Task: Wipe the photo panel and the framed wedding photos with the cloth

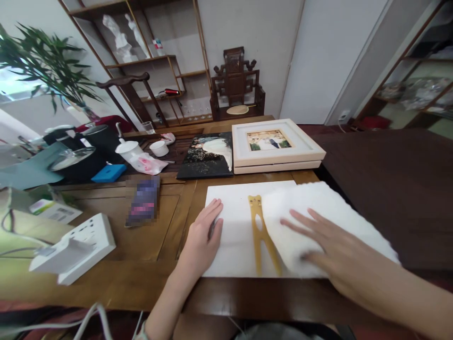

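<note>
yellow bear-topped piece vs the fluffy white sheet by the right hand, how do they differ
The yellow piece is narrow, with an oval hole and two splayed legs; the white sheet is much broader, with no hole in view. The yellow piece looks smooth, the white sheet fluffy. Neither hand covers the yellow piece, while the right hand is spread over the white sheet. Both lie at least partly over the flat white panel.

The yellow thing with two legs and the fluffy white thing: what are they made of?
The yellow thing: perhaps smooth plastic or painted wood; its colour looks even, with no clear grain.
The fluffy white thing: probably soft, matt fabric or wadding, given its fuzzy surface and uneven edge.
</note>
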Demonstrator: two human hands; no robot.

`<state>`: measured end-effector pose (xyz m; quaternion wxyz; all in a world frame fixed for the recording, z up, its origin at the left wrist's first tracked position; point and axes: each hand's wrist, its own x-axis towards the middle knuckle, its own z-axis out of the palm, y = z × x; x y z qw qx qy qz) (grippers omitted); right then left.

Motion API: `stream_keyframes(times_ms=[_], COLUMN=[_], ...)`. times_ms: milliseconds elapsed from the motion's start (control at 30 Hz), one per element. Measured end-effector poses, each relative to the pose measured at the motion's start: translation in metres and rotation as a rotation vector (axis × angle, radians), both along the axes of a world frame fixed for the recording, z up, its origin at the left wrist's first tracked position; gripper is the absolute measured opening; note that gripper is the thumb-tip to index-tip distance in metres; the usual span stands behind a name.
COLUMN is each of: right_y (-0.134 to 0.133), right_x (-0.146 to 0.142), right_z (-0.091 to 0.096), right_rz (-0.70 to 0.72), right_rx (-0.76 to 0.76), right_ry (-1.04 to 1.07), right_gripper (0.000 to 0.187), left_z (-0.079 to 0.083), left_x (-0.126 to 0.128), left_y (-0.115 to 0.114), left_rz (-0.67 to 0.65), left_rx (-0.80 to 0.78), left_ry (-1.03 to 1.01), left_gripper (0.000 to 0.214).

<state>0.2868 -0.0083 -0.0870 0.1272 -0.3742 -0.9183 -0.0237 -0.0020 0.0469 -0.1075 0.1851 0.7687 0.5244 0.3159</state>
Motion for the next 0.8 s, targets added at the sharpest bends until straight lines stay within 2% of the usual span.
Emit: stream_keyframes(times_ms=[133, 233, 367, 500, 600, 700, 800], right_y=[-0.043, -0.043, 0.003, 0.063, 0.080, 0.057, 0.009], right_x=[0.013, 0.017, 0.010, 0.004, 0.003, 0.000, -0.004], right_z=[-0.004, 0.002, 0.009, 0.001, -0.004, 0.000, 0.007], right_rz=[0.096, 0.116, 0.043, -0.040, -0.070, -0.021, 0.007], right_rx=[-0.036, -0.035, -0.028, -0.003, 0.025, 0.006, -0.070], right_ry=[0.089, 0.076, 0.042, 0.036, 0.011, -0.012, 0.009], right_gripper=[0.038, 0.035, 0.039, 0.049, 0.056, 0.052, 0.043], left_z=[0.000, 0.000, 0.000, 0.000, 0.000, 0.000, -0.001], left_x=[0.001, 0.001, -0.001, -0.001, -0.001, -0.001, 0.000], left_y=[-0.001, -0.001, 0.000, 0.000, 0.000, 0.000, -0.001], left_rz=[-0.004, -0.009, -0.013, -0.015, -0.012, -0.005, -0.006], left_rx=[0.015, 0.025, 0.021, 0.016, 0.017, 0.017, 0.022], left_ry=[-0.001, 0.006, 0.015, 0.023, 0.024, 0.027, 0.044], left_gripper=[0.038, 0.037, 0.039, 0.039, 0.038, 0.039, 0.040])
